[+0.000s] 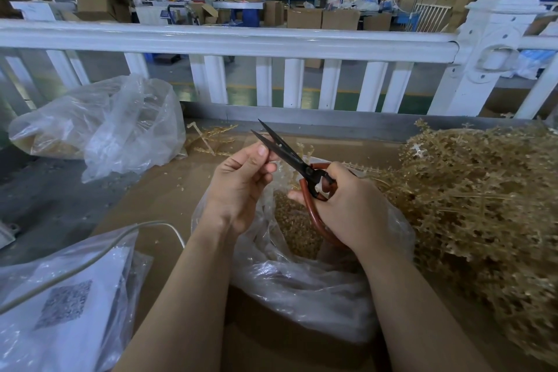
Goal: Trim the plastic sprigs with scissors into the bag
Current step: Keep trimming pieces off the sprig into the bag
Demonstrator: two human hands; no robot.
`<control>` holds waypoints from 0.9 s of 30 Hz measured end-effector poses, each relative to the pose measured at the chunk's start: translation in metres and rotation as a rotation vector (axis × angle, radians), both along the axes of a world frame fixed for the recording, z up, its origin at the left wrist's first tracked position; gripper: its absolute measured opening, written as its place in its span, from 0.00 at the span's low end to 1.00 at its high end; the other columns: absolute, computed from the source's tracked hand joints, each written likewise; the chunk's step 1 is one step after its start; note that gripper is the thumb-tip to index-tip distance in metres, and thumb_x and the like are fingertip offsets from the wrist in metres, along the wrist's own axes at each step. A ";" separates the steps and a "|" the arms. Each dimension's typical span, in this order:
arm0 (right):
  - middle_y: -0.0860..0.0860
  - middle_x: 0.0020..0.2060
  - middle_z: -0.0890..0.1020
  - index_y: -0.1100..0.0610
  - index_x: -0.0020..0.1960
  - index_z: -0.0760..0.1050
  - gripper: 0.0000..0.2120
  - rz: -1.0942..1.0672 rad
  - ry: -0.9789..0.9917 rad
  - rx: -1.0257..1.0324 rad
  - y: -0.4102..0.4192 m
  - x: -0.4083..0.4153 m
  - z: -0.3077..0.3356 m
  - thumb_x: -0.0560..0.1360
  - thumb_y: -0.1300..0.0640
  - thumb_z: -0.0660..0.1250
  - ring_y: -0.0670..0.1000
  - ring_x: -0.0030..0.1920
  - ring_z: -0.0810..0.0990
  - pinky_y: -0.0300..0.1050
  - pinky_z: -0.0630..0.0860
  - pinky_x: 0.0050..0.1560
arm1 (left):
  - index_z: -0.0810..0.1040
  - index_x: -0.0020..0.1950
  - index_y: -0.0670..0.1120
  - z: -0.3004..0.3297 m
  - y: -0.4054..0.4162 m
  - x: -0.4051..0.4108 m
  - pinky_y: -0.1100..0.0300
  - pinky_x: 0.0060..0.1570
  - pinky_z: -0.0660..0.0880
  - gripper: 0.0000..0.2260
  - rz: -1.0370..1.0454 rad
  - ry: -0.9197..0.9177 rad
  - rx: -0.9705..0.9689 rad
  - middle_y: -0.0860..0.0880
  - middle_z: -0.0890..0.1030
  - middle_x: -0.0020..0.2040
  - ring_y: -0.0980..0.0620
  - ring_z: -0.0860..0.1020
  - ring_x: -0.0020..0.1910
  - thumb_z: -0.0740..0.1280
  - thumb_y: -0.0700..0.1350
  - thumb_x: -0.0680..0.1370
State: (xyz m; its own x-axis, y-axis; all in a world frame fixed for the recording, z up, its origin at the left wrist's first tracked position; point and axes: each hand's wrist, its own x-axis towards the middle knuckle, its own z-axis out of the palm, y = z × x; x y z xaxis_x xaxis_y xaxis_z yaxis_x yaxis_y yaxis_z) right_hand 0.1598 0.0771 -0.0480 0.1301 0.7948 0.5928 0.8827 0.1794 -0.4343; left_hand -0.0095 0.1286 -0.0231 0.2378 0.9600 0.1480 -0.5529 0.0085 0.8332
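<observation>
The right hand (347, 208) grasps the red-brown looped handles of the black-bladed scissors (290, 160), blades parted and pointing up-left. The left hand (241, 181), fingers curled, pinches a small pale sprig piece beside the blades, above the open clear plastic bag (302, 281) holding golden trimmings. A heap of golden-tan plastic sprigs (483, 205) lies right of the bag on the brown cardboard surface (169, 190).

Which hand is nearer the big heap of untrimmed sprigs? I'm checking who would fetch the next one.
Right. The right hand, gripping the scissors, sits just beside the heap of sprigs. The left hand is farther away, across the open bag.
</observation>
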 end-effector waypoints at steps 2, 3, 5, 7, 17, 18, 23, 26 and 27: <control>0.43 0.33 0.80 0.51 0.48 0.77 0.35 0.003 0.002 0.004 0.000 0.000 0.000 0.66 0.21 0.56 0.45 0.33 0.80 0.41 0.79 0.34 | 0.80 0.47 0.40 0.000 0.000 0.001 0.67 0.38 0.73 0.06 0.036 0.019 0.025 0.50 0.81 0.37 0.57 0.75 0.34 0.68 0.41 0.73; 0.43 0.33 0.80 0.51 0.48 0.78 0.35 0.003 0.001 0.008 0.000 0.001 0.000 0.66 0.21 0.56 0.45 0.33 0.80 0.39 0.78 0.33 | 0.80 0.47 0.40 0.000 0.000 0.001 0.66 0.38 0.73 0.06 0.056 0.036 0.040 0.50 0.81 0.36 0.57 0.75 0.34 0.67 0.41 0.73; 0.42 0.31 0.78 0.52 0.48 0.79 0.35 -0.008 -0.009 0.027 -0.001 0.001 0.000 0.66 0.21 0.57 0.44 0.31 0.78 0.34 0.72 0.30 | 0.80 0.46 0.41 0.000 0.000 0.002 0.66 0.39 0.73 0.04 0.084 0.066 0.067 0.51 0.81 0.35 0.57 0.75 0.33 0.67 0.40 0.74; 0.41 0.29 0.75 0.52 0.47 0.79 0.34 -0.018 -0.017 0.041 -0.001 0.000 0.001 0.67 0.22 0.58 0.43 0.30 0.75 0.32 0.67 0.29 | 0.80 0.45 0.41 0.000 0.000 0.001 0.65 0.40 0.73 0.04 0.096 0.071 0.075 0.51 0.81 0.35 0.56 0.75 0.33 0.67 0.41 0.73; 0.40 0.35 0.77 0.49 0.47 0.73 0.32 -0.010 -0.033 0.053 0.000 0.000 0.001 0.66 0.21 0.58 0.43 0.34 0.77 0.35 0.73 0.32 | 0.85 0.40 0.46 -0.001 0.001 -0.001 0.65 0.39 0.74 0.13 0.150 0.109 0.097 0.49 0.82 0.34 0.55 0.76 0.33 0.65 0.33 0.76; 0.41 0.37 0.77 0.48 0.48 0.73 0.32 -0.016 -0.032 0.049 0.000 0.001 0.000 0.65 0.21 0.59 0.43 0.36 0.77 0.34 0.72 0.32 | 0.85 0.40 0.47 -0.001 0.001 -0.001 0.65 0.39 0.74 0.15 0.151 0.135 0.120 0.49 0.82 0.34 0.55 0.76 0.33 0.63 0.32 0.77; 0.41 0.39 0.79 0.48 0.49 0.71 0.31 -0.045 -0.027 0.029 0.003 0.002 -0.002 0.65 0.21 0.60 0.44 0.38 0.78 0.35 0.75 0.34 | 0.84 0.35 0.49 -0.004 0.000 0.002 0.63 0.40 0.73 0.17 0.156 0.290 0.281 0.49 0.80 0.33 0.53 0.75 0.35 0.66 0.32 0.77; 0.42 0.40 0.79 0.48 0.50 0.71 0.33 -0.054 -0.028 0.014 0.003 0.002 -0.002 0.64 0.19 0.56 0.45 0.38 0.78 0.37 0.76 0.35 | 0.82 0.37 0.45 -0.004 -0.001 0.003 0.64 0.39 0.73 0.12 0.200 0.333 0.342 0.50 0.79 0.32 0.55 0.74 0.34 0.67 0.31 0.76; 0.42 0.40 0.79 0.48 0.49 0.71 0.33 -0.054 -0.033 0.019 0.003 0.001 -0.001 0.65 0.20 0.56 0.44 0.38 0.78 0.36 0.75 0.35 | 0.81 0.37 0.43 -0.004 -0.001 0.003 0.65 0.39 0.73 0.11 0.207 0.338 0.357 0.52 0.80 0.32 0.56 0.75 0.34 0.67 0.31 0.76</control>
State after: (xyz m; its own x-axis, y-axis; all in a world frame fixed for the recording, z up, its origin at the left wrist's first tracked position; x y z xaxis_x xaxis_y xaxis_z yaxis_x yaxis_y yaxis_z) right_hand 0.1613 0.0796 -0.0495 0.1527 0.7759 0.6121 0.9052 0.1388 -0.4018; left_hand -0.0064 0.1273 -0.0270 0.1394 0.8958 0.4220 -0.2129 -0.3891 0.8963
